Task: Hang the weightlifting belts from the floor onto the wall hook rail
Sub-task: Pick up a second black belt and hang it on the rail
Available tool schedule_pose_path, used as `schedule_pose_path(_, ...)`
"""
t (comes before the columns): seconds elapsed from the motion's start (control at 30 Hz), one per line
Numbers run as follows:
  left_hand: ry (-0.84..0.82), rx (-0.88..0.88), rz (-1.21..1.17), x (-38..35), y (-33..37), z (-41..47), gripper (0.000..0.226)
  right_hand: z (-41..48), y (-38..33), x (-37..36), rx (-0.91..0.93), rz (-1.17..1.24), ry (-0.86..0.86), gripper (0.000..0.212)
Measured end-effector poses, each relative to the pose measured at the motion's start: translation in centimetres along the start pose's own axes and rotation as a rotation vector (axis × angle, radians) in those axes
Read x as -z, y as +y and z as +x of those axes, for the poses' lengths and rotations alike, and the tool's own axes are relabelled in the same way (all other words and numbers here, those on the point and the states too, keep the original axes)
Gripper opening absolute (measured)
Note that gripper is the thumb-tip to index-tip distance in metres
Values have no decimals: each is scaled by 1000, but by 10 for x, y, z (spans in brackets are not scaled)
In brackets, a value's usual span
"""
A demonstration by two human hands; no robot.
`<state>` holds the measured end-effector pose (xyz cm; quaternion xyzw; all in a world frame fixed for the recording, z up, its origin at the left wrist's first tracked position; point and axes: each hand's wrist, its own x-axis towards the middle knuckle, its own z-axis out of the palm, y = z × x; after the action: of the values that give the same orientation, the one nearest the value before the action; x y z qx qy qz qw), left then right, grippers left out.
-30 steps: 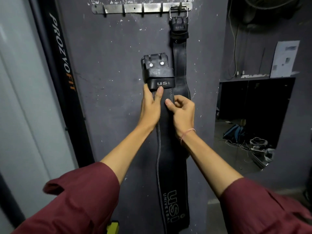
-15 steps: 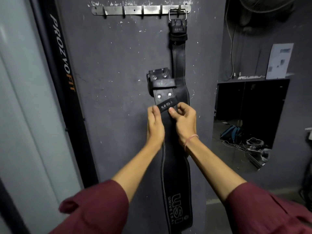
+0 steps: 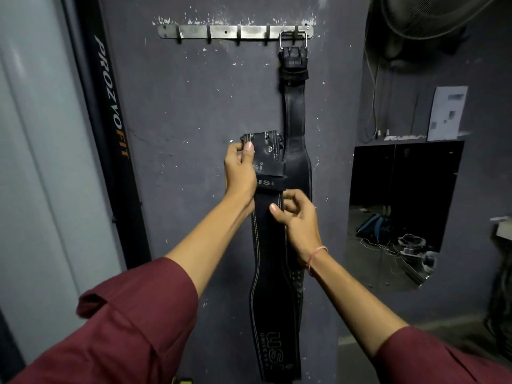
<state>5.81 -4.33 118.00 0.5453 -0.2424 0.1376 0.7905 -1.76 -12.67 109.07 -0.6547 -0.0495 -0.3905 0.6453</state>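
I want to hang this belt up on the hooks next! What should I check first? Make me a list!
1. Both hands hold the belt: ok. The left hand grips the buckle end and the right hand pinches the strap of the second belt.
2. Free hooks on the hook rail: ok. Only the rightmost hook is taken, by the hung belt.
3. Buckle ring free to slip over a hook: cannot tell. The end is folded and partly covered by the thumb.
4. Belt lifted to rail height: not ok. Its top sits well below the rail.
5. Bottom end hanging free: cannot tell. It runs out of the picture.
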Motion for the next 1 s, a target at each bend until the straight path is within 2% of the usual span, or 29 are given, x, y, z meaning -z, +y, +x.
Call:
schedule_pose_path(0.1, -16, -74, -36, 4, 0, -4, 17, 12, -17, -2, 0, 87, 32, 29)
schedule_pose_path(0.13, -21, -80, -43, 5, 0, -4, 17, 18, -27, -5, 11, 64, 35, 25)
schedule_pose_path(0.2, -37, -84, -40, 9, -2, -5, 15, 31, -50, -15, 42, 6, 45, 17)
schedule_pose_path(0.3, -104, -98, -36, 16, -6, -8, 16, 54, -69, -30, 62, -162, 158, 33)
schedule_pose_path(0.4, -159, -112, -16, 23, -9, -6, 17, 69, -65, -34, 40, -306, 254, 37)
schedule_pose_path(0.57, -184, -78, -8, 33, -17, -1, 24, 69, -62, -47, -31, -496, 317, 35)
schedule_pose_path(0.77, -210, -107, 56, 41, -36, 11, 18, 86, -54, -57, -90, -632, 295, 30)
schedule_pose_path(0.83, -208, -93, 73, 42, -40, 18, 18, 97, -51, -58, -131, -581, 291, 25)
schedule_pose_path(0.93, -184, -75, 74, 37, -47, 32, 29, 116, -43, -53, -181, -302, 241, 9)
schedule_pose_path(1.0, -139, -84, 84, 30, -49, 42, 33, 127, -39, -50, -177, -163, 168, 23)
